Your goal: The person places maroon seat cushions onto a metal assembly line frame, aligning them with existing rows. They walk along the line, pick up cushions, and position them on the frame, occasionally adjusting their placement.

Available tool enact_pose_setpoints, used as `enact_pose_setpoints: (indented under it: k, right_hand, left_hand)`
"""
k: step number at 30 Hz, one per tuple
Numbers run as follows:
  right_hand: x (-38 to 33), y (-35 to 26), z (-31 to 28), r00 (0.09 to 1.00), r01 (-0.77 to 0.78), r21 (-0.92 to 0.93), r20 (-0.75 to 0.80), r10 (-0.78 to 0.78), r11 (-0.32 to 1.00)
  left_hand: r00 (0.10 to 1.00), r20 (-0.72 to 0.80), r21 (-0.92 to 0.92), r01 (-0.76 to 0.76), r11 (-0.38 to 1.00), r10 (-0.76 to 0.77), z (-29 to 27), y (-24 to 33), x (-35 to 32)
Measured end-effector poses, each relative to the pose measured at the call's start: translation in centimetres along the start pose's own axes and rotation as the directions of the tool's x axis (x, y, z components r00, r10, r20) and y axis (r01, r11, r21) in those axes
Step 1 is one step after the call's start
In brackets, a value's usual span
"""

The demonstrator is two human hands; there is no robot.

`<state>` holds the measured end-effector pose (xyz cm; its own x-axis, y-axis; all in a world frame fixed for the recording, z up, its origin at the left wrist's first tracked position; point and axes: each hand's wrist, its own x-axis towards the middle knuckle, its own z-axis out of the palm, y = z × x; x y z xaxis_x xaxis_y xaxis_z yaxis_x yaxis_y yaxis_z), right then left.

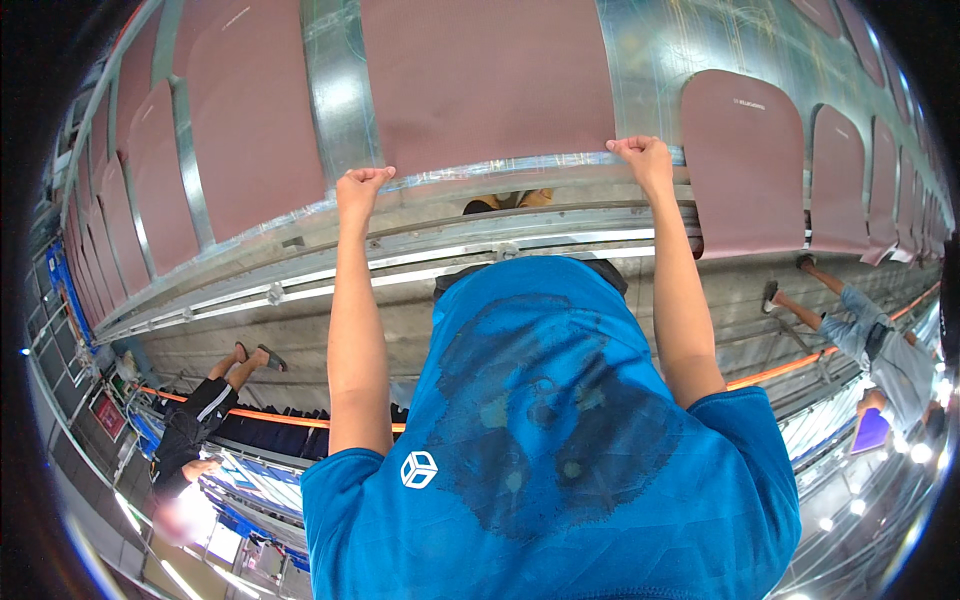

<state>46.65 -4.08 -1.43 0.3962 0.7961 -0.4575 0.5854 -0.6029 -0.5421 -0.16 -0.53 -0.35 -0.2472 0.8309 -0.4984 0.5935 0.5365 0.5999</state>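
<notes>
A large maroon fabric panel (490,80) lies on a long metal table (655,75) in front of me. At the panel's near left corner, the thumb and fingers of my left hand (362,195) are pinched together on its edge. My right hand (645,160) pinches the near right corner in the same way. Between the two hands the near edge runs fairly straight along the table's front rim. Both arms are stretched forward.
More maroon pieces (240,110) lie to the left, and rounded maroon pieces (745,160) to the right, some overhanging the rim. A metal rail (500,240) runs below the table. Behind me stand one person (195,420) at left and another (885,350) at right.
</notes>
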Motion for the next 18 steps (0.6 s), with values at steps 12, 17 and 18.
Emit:
enact_pose_setpoints:
  k: [12, 17, 18]
  right_hand:
    - [-1.7, -0.7, 0.2, 0.966, 0.161, -0.194, -0.17, -0.195, 0.968]
    - [-3.4, -8.8, 5.1, 0.731, 0.607, -0.209, -0.233, -0.642, 0.767]
    - [-4.1, -11.2, 6.3, 0.676, 0.68, -0.206, -0.197, -0.71, 0.704]
  left_hand:
    - [0.974, -0.134, 0.271, -0.143, 0.952, 0.184, 0.5, 0.5, -0.3]
    - [0.697, -0.182, 0.464, -0.561, 0.686, 0.693, 4.6, 6.8, -2.6]
    - [0.607, -0.19, 0.484, -0.626, 0.611, 0.772, 5.6, 7.9, -2.3]
